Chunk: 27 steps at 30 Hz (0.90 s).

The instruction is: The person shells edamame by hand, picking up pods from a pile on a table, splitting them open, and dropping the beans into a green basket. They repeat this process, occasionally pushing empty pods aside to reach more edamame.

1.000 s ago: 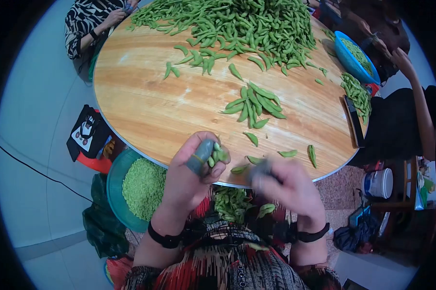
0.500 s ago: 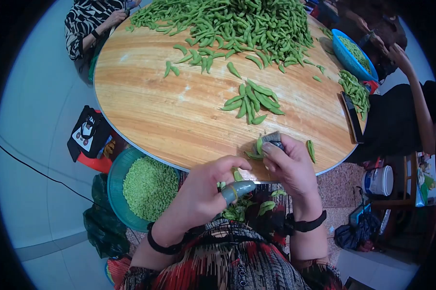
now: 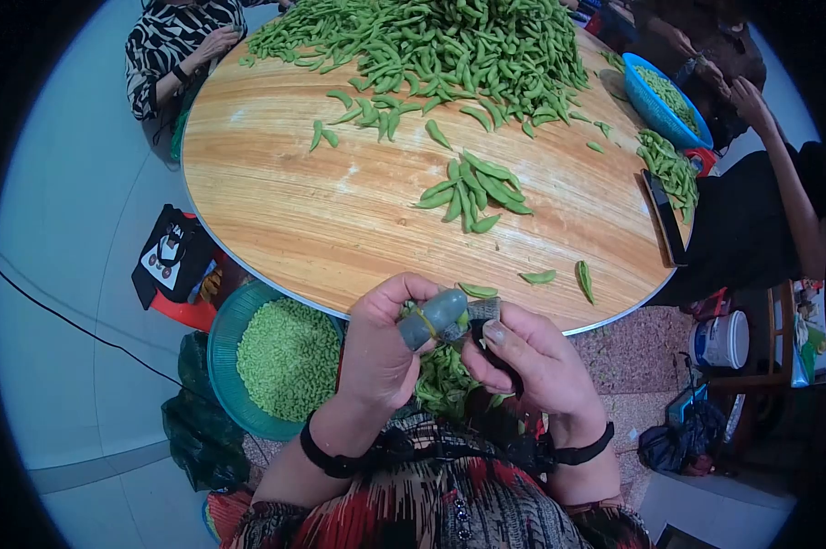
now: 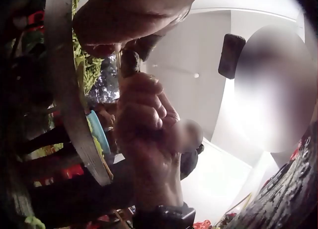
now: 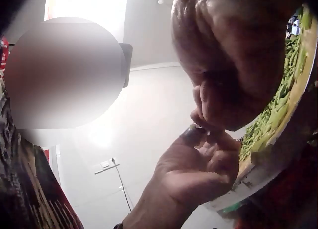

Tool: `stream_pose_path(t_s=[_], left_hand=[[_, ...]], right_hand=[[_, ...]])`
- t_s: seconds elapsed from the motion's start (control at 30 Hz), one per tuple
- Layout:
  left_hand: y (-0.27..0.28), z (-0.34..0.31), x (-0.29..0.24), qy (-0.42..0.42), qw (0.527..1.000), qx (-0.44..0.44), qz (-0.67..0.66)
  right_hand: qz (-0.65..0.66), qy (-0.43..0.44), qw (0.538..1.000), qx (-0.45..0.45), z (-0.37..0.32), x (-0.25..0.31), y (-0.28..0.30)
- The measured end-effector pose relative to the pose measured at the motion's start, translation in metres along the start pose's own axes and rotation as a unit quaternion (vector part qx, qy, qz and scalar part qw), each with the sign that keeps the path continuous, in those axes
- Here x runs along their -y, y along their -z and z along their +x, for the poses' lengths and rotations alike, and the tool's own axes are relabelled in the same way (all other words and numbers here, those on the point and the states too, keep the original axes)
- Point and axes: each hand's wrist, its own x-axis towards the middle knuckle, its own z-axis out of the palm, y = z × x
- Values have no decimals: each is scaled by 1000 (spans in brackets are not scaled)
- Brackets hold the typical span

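Note:
A green soybean pod (image 3: 462,322) shows as a small bit between my two hands, just beyond the table's near edge. My left hand (image 3: 376,352) pinches it, its thumb in a grey-green cover (image 3: 436,317) with a yellow band. From the other side my right hand (image 3: 555,368) holds the pod with curled fingers, a dark cover on one of them. Most of the pod is hidden by the fingers. In the left wrist view, the right hand (image 4: 144,109) has its fingers folded close to the left fingertips. The right wrist view shows the left hand (image 5: 198,169) meeting the right fingers.
On the round wooden table (image 3: 276,201) lie a big heap of pods (image 3: 468,55), a small cluster (image 3: 477,190), loose pods and a phone (image 3: 663,220). A teal basin of shelled beans (image 3: 285,357) stands lower left. Empty pods lie below the edge. Other people sit around.
My right hand has picked up a pod from the table's near edge and drawn it back to the left hand. My left hand has turned, its covered thumb now against the pod.

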Motion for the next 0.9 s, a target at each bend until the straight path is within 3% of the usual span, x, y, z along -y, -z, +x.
stream_pose_path(t_s=[0.23, 0.37, 0.47, 0.53, 0.57, 0.67, 0.7, 0.73, 0.77, 0.8, 0.83, 0.87, 0.9], left_hand=[[-3, 2, 6, -77, 993, -34, 86], [-9, 1, 4, -51, 983, -73, 161], [-4, 3, 3, -68, 988, -10, 136], [12, 8, 5, -71, 982, 156, 75], [13, 8, 7, -70, 982, 155, 75], [5, 7, 8, -83, 981, 112, 136], [-1, 7, 12, -81, 979, 43, 183], [-4, 7, 13, -77, 970, -26, 229], [-7, 6, 11, -76, 970, -25, 229], [-10, 5, 8, -99, 961, -29, 257], [-12, 5, 7, -122, 950, -34, 285], [-11, 6, 5, -121, 951, -35, 284], [-8, 8, 2, -110, 955, -35, 272]], right_hand=[[27, -32, 999, -9, 1, -1, -1], [65, -24, 997, -21, 5, -6, -1], [122, -37, 992, -20, 4, -1, -1], [265, -109, 958, 14, 1, 4, -1], [265, -109, 958, 13, 2, 3, -1], [254, -79, 964, 11, 9, -7, -1], [63, -5, 997, -49, 12, -12, -1], [-132, 69, 983, -107, 13, -14, -1], [-131, 69, 983, -109, 14, -11, 0], [32, 3, 996, -80, 16, -5, 3], [194, -64, 978, -48, 18, 0, 7], [194, -66, 978, -48, 20, 4, 11], [74, -55, 995, -46, 23, 8, 15]])
